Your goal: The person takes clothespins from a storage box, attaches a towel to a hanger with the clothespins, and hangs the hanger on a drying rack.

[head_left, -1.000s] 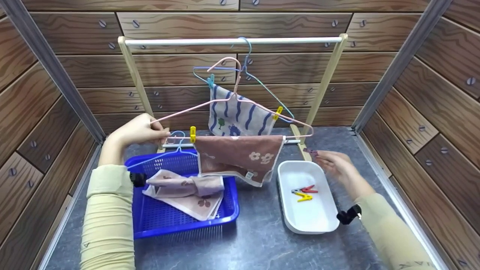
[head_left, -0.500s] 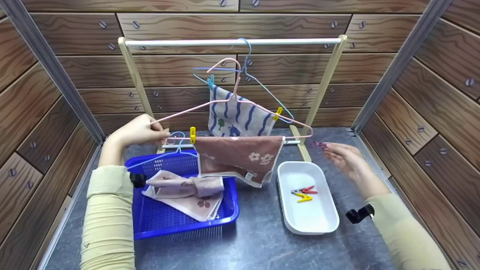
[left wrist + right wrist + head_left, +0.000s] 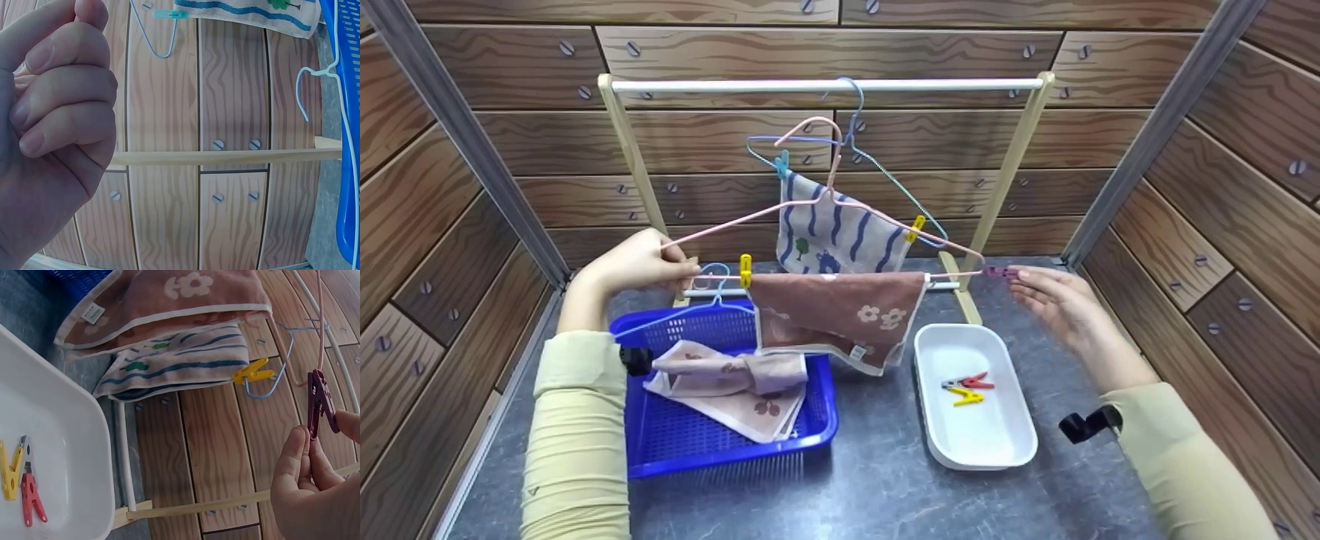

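My left hand grips the left end of a pink hanger and keeps it raised. In the left wrist view its fingers are curled; the hanger is hidden there. Over the hanger's lower bar hangs a brown flowered towel, with a yellow clothespin at its left corner. My right hand pinches a purple clothespin between thumb and fingers, right at the hanger's right corner. Whether the clothespin touches the wire I cannot tell.
Behind, a blue hanger with a striped towel hangs on the rack's white rod. A blue basket with a pinkish towel and another hanger stands left. A white tub at right holds several clothespins.
My right hand, with the purple clothespin, has moved out to the right and then up to the hanger's right corner. The left hand, pink hanger and brown towel have stayed put.
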`<state>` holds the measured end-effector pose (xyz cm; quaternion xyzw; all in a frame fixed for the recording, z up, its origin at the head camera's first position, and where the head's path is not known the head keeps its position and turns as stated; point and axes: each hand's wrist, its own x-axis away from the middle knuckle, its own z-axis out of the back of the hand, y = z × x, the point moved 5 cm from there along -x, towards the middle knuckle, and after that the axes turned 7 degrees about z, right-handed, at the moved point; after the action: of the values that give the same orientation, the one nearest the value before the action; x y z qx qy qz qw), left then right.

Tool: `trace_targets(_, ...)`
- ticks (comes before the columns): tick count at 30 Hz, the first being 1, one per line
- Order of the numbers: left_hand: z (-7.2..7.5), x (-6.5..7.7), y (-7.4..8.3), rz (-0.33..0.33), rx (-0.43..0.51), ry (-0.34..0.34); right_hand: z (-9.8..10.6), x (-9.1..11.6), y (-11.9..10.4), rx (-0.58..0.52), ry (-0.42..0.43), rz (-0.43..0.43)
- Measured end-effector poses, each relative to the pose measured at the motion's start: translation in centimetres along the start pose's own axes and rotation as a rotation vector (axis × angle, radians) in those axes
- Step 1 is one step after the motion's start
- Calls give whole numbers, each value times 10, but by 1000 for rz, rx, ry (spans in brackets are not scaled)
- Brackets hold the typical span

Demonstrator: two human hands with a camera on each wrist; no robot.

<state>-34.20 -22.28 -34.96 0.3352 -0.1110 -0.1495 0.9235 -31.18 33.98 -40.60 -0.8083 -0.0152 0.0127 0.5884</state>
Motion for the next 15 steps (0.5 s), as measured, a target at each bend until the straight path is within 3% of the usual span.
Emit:
trace_targets(10,-1,-2,-1,-17,-1,-4,-23,3,-15,51,-43,45)
trace_targets(15,-2,-1,-1,6,10,-4,-34,5,-20,53,-46,67)
